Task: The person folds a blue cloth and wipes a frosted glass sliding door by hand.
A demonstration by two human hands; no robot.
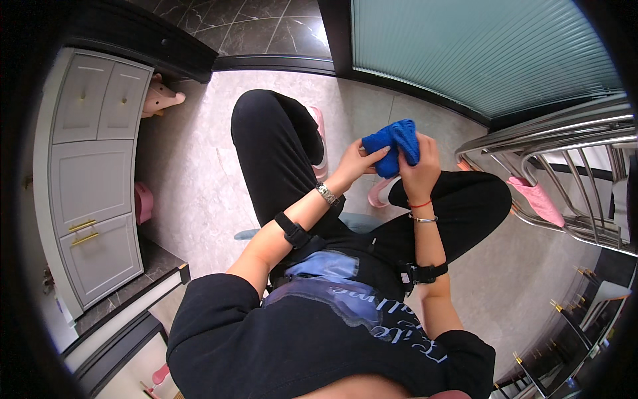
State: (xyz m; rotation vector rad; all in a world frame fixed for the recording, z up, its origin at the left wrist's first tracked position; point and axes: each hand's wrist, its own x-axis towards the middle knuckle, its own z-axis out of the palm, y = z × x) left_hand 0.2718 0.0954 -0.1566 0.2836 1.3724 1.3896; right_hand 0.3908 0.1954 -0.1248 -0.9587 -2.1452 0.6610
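A folded blue cloth is held up in front of my knees, over the tiled floor. My left hand grips its near left side, thumb on top and fingers beneath. At the cloth's right edge, my right hand pinches a raised fold. Both hands hold the cloth at once, close together. Below it, a pink slipper shows on my right foot, and another pink slipper is partly hidden by my left leg.
A metal tube rack with a pink cloth item stands at right. Behind are a ribbed glass door and a door track. A grey cabinet lines the left, beside a pink plush toy.
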